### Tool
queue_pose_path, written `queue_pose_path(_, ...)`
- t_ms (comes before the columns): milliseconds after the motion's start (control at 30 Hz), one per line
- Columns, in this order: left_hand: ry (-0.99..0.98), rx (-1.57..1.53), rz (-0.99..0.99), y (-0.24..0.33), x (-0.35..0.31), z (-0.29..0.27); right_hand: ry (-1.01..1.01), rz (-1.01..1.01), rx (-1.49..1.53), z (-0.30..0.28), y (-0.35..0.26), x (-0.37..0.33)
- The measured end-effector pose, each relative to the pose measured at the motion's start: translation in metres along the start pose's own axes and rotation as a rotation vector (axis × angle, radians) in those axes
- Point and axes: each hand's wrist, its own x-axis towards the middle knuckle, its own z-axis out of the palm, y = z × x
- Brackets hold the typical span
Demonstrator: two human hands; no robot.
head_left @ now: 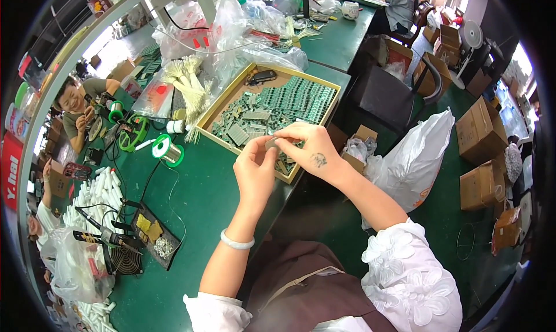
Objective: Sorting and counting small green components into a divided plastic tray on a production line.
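Pinched between the fingertips of both hands is a small grey-green board piece [271, 142], partly hidden by the fingers. My left hand [255, 169] grips it from the left, thumb and fingers closed. From the right, my right hand [313, 149] closes on it too, thumb against fingers. Both hands are raised over the near edge of a shallow yellow-rimmed cardboard tray [236, 93]. Loose small green circuit boards [255, 116] lie heaped in the tray, with neat rows of board panels [307, 96] at its right. A black key fob [262, 76] rests at its far end.
Left of the tray stand a solder wire spool [168, 151], a green reel [133, 134] and a pale wire bundle [188, 89]. Nearer are a soldering iron stand [155, 233] and piled white tubes [95, 202]. A person [87, 106] sits across; a chair [385, 94] is at right.
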Motion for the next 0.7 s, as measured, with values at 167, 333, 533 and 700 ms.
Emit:
queue_pose_path(167, 0.016, 0.030, -0.050, 0.003, -0.003, 0.003, -0.023, 0.124, 0.016, 0.004, -0.006, -0.002)
queue_pose_path(333, 0.050, 0.060, -0.015, -0.003, -0.005, 0.003, -0.044, 0.084, -0.054, 0.005, -0.005, -0.005)
queue_pose_path(533, -0.021, 0.027, -0.034, 0.001, -0.009, 0.005, -0.039, -0.002, 0.016, 0.003, -0.003, -0.004)
queue_pose_path(700, 0.024, 0.121, -0.050, 0.007, -0.008, 0.010, -0.038, 0.096, -0.036, 0.005, -0.004, -0.006)
